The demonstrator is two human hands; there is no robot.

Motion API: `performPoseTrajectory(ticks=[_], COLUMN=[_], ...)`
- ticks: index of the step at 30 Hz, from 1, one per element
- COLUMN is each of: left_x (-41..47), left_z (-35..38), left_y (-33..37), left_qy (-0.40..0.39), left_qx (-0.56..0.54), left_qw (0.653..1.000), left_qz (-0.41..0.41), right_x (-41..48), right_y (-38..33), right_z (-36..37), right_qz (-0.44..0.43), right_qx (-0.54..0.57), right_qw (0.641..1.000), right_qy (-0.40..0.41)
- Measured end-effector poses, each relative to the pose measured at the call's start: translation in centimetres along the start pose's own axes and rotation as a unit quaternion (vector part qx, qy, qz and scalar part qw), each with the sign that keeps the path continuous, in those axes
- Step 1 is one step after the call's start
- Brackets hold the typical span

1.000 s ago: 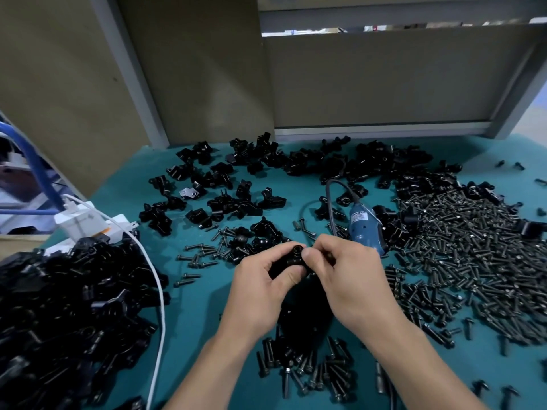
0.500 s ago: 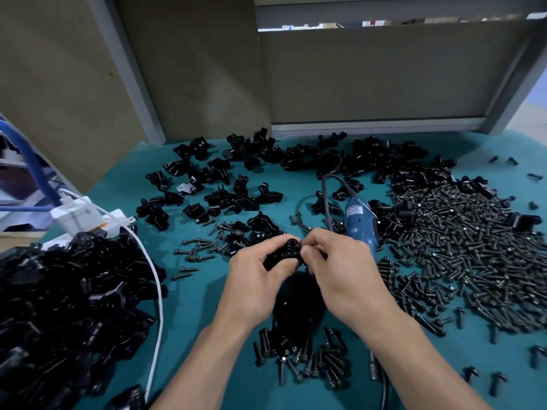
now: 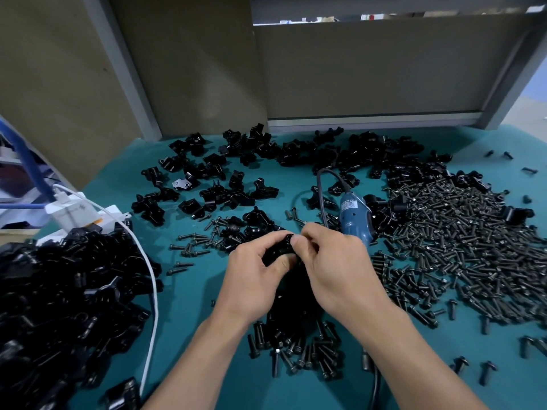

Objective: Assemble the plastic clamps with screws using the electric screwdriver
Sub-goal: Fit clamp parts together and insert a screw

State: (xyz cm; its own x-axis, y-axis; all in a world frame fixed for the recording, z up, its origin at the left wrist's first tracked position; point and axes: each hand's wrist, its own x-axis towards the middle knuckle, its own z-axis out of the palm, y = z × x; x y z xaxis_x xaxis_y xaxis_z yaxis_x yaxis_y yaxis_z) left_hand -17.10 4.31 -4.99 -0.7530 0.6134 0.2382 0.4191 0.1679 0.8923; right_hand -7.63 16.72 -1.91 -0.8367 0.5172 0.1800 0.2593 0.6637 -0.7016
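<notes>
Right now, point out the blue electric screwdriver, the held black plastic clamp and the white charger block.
Blue electric screwdriver (image 3: pixel 353 217): head view, mid body.
Black plastic clamp (image 3: pixel 281 247): head view, exposed upper part.
White charger block (image 3: pixel 69 209): head view, top face.

A single wide-angle view comes from the person's head, facing forward and steeply down onto the teal surface (image 3: pixel 189 294). It sits close. Both forearms enter from the bottom edge, and the left hand (image 3: pixel 254 279) and right hand (image 3: pixel 334 270) meet near the middle of the frame, gripping a black clamp (image 3: pixel 281 248) between them. A heap of clamps (image 3: pixel 59 306) fills the lower left corner, and the spread of screws (image 3: pixel 458 247) runs to the right edge. The electric screwdriver (image 3: pixel 355 220) lies just beyond the right hand. The top of the view takes in the upright panels (image 3: pixel 370 69) behind the surface, whose frame posts lean outward toward the corners.
</notes>
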Motion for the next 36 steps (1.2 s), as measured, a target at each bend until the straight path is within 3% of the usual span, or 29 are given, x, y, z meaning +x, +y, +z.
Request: performPoseTrajectory(ticks=[11, 25, 36], left_x=[-0.1, -0.4, -0.4], left_z=[-0.2, 0.0, 0.5], left_y=[0.2, 0.9, 1.1], left_qy=[0.003, 0.003, -0.003], left_qx=[0.004, 0.024, 0.052], left_qw=[1.000, 1.000, 0.998], left_qz=[-0.014, 0.007, -0.024], right_x=[0.4, 0.7, 0.6], right_y=[0.6, 0.4, 0.5], right_z=[0.0, 0.4, 0.8], right_qz=[-0.005, 0.027, 0.022], right_qx=[0.103, 0.101, 0.103], right_qw=[0.994, 0.994, 0.994], right_qy=[0.042, 0.032, 0.032])
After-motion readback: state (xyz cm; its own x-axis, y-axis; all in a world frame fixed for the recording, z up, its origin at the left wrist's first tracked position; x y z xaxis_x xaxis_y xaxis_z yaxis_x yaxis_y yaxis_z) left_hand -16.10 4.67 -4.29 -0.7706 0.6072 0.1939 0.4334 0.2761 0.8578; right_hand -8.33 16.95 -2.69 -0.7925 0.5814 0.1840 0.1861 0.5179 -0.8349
